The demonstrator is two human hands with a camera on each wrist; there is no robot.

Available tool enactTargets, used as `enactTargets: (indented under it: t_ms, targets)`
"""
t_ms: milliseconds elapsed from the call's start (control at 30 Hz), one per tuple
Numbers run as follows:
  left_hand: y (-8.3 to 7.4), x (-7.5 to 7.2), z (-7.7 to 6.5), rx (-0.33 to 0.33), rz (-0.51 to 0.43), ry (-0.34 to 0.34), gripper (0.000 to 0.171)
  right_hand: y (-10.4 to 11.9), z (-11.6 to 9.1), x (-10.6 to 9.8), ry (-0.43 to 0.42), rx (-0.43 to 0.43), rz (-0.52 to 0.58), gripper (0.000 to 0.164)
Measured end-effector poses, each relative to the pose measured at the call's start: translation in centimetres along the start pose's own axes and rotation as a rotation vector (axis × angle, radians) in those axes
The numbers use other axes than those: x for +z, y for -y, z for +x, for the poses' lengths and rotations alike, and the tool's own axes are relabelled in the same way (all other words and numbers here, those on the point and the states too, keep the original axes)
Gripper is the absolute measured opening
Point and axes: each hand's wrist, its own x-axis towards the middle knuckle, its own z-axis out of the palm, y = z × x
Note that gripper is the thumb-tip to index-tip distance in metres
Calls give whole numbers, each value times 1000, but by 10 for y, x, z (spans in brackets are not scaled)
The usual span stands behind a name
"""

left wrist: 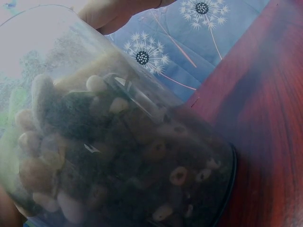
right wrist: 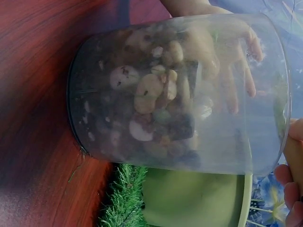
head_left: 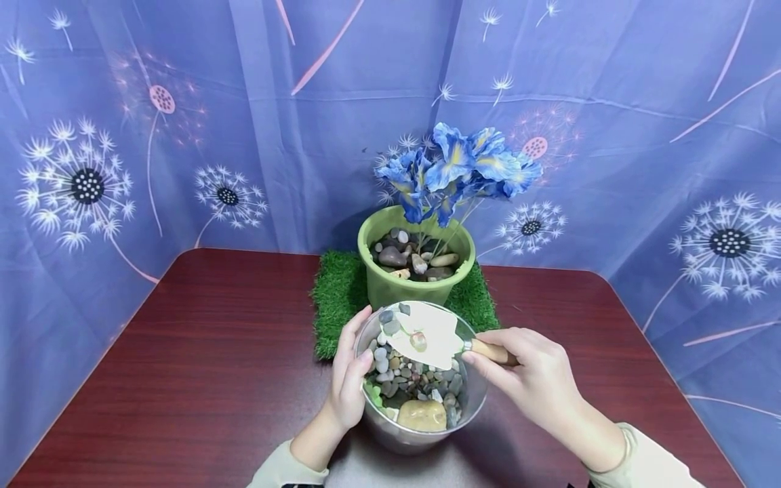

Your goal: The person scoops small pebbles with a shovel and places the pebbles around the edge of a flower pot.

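Note:
In the head view, my left hand (head_left: 349,383) holds the left side of a clear container (head_left: 403,440) at its rim. The container holds dark material, many small pebbles (head_left: 415,374), a large yellowish stone (head_left: 422,415) and a bit of green plant (head_left: 373,393) along the left wall. My right hand (head_left: 539,369) grips the wooden handle of a small trowel (head_left: 439,339). Its bright blade lies across the container's mouth, with a reddish pebble on it and grey ones by its far left edge. In the right wrist view, left fingers (right wrist: 229,90) show through the container wall.
Behind the container stands a green flowerpot (head_left: 407,291) with larger stones and blue artificial irises (head_left: 454,166). It sits on a square of artificial grass (head_left: 337,291) on the reddish-brown table (head_left: 213,379). A blue dandelion-print cloth (head_left: 317,149) hangs around the table.

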Motion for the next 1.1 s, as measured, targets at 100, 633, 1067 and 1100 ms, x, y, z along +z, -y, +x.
enactTargets:
  t_ms: [100,633,1067,1100]
  targets:
    - [0,0,0,12,8,0,54,0,1,-2,25,3,-5,36]
    - [-2,0,0,25,-21,13,54,-3,10,-4,48,-9,-27,32]
    - [0,0,0,41,-22,18,53,-12,14,-1,20,-47,-65,42]
    - [0,0,0,34,-22,18,53,-13,14,0,20,-46,-61,42]
